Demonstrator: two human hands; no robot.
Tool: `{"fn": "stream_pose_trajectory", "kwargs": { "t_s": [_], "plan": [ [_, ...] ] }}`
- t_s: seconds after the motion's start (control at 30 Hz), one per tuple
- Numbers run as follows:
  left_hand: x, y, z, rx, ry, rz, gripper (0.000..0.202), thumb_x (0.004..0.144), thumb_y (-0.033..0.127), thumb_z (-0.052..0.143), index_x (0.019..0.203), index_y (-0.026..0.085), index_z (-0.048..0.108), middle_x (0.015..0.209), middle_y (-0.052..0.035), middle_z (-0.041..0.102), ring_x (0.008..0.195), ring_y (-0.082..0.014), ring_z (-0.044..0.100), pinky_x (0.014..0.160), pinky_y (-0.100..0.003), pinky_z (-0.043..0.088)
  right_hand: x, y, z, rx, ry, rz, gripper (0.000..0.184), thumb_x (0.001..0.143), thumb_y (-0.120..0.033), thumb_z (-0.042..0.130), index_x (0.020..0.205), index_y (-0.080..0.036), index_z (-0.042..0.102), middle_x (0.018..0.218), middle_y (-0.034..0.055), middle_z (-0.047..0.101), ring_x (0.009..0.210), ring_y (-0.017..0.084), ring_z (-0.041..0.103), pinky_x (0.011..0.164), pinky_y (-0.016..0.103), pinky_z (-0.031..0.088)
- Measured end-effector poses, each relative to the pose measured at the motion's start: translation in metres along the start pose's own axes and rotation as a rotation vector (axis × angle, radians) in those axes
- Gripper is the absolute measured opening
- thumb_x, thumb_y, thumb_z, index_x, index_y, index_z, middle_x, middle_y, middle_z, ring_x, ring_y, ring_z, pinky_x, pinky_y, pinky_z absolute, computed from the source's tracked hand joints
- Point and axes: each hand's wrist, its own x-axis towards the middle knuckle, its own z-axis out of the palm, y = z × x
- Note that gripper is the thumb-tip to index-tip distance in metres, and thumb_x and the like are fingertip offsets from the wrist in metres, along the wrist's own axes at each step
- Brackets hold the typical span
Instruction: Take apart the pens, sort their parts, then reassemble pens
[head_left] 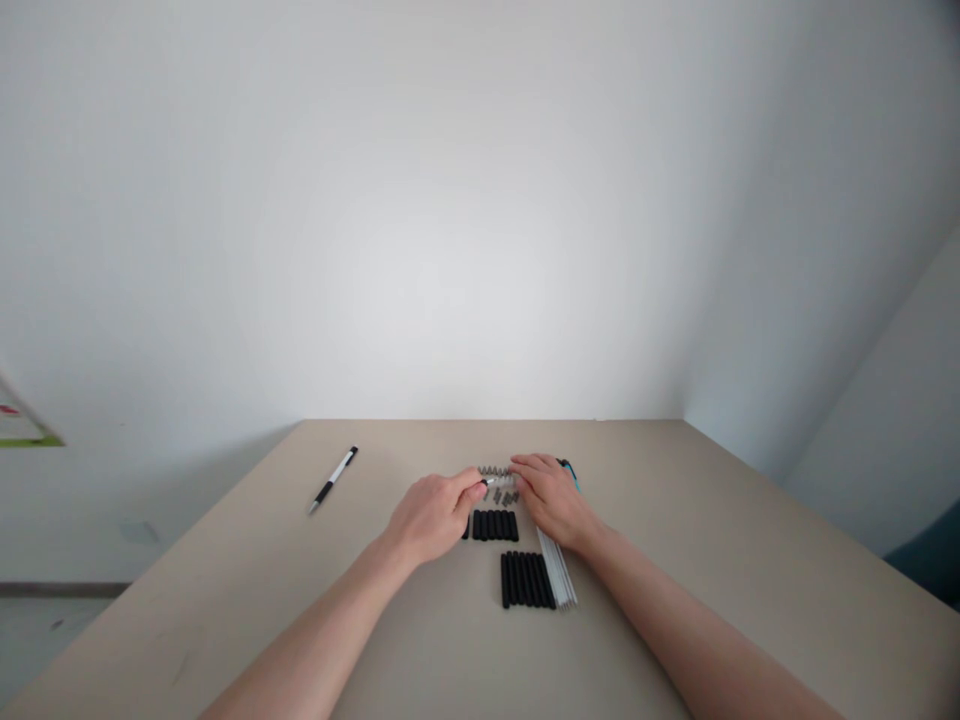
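Note:
My left hand [429, 514] is closed, thumb and fingers pinching a small black pen part [484, 483] with a light, pointed end. My right hand [553, 497] rests low over the table, fingers stretched to the left above small parts; what lies beneath them is hidden. Between the hands are a row of metal springs [493, 470], whitish clear pieces [504, 482] and small grey metal pieces [506, 497]. Nearer to me lie a row of short black tubes [495, 525] and a row of longer black tubes [527, 580]. White refills [556, 570] run partly under my right wrist.
A white-and-black pen [333, 481] lies apart on the left of the beige table [405, 650]. Behind my right hand something black and blue [570, 470] shows in part. A white wall [480, 250] stands along the table's far edge.

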Motion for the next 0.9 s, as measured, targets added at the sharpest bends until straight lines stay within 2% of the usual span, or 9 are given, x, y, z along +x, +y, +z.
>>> {"fn": "stream_pose_trajectory", "kwargs": {
  "t_s": [0.43, 0.9],
  "plan": [
    [0.0019, -0.0035, 0.0022, -0.086, -0.023, -0.01, 0.03, 0.095, 0.032, 0.032, 0.075, 0.023, 0.052, 0.05, 0.004, 0.046, 0.045, -0.0132, 0.041, 0.049, -0.024, 0.019, 0.0023, -0.0045, -0.0013, -0.014, -0.096, 0.058, 0.036, 0.094, -0.028, 0.033, 0.113, -0.021, 0.063, 0.125, 0.0067, 0.057, 0.116, 0.024, 0.045, 0.095, 0.041, 0.035],
    [0.0022, -0.0035, 0.0017, -0.07, -0.009, 0.003, 0.029, 0.091, 0.028, 0.036, 0.069, 0.021, 0.054, 0.049, 0.0026, 0.045, 0.045, -0.0126, 0.037, 0.049, -0.025, 0.017, 0.0026, -0.0029, 0.0015, 0.0, -0.1, 0.044, 0.036, 0.095, -0.03, 0.032, 0.11, -0.022, 0.064, 0.121, 0.0046, 0.06, 0.113, 0.026, 0.047, 0.093, 0.044, 0.034]
  ]
}}
